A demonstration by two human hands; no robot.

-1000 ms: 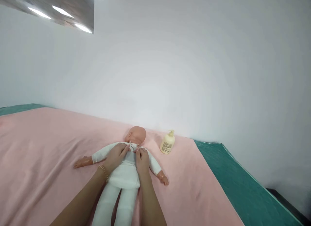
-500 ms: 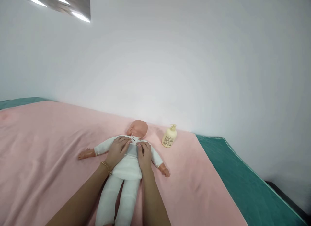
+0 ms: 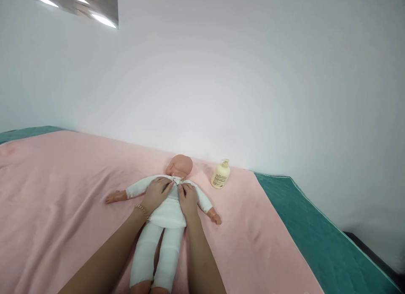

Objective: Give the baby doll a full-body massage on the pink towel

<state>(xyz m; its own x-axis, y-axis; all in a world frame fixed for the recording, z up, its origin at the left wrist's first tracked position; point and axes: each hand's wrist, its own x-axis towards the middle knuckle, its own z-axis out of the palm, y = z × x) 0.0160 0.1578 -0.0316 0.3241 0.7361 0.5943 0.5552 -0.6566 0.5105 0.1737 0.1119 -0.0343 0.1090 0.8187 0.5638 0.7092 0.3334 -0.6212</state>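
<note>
A baby doll (image 3: pixel 167 213) with a white cloth body lies on its back on a pink sheet, arms spread and its plastic head (image 3: pixel 180 165) turned aside. My left hand (image 3: pixel 158 193) rests on one side of the doll's chest, a gold chain bracelet (image 3: pixel 142 210) at the wrist. Across from it, my right hand (image 3: pixel 187 196) lies on the other side. Both hands are open, with fingers over the doll's shoulders and sides. The thumbs reach inward toward the dark mark below its neck. A grey patch (image 3: pixel 173 193) shows between the hands.
A pale yellow pump bottle (image 3: pixel 220 175) stands to the right of the doll's head. The pink sheet (image 3: pixel 253 235) covers a green surface (image 3: pixel 303 218) that shows at the right and far left. A white wall (image 3: pixel 221 74) rises behind.
My thumbs have moved up and closer together on the doll's upper chest. The doll's legs show a little higher in view, and its arm at the left has shifted slightly.
</note>
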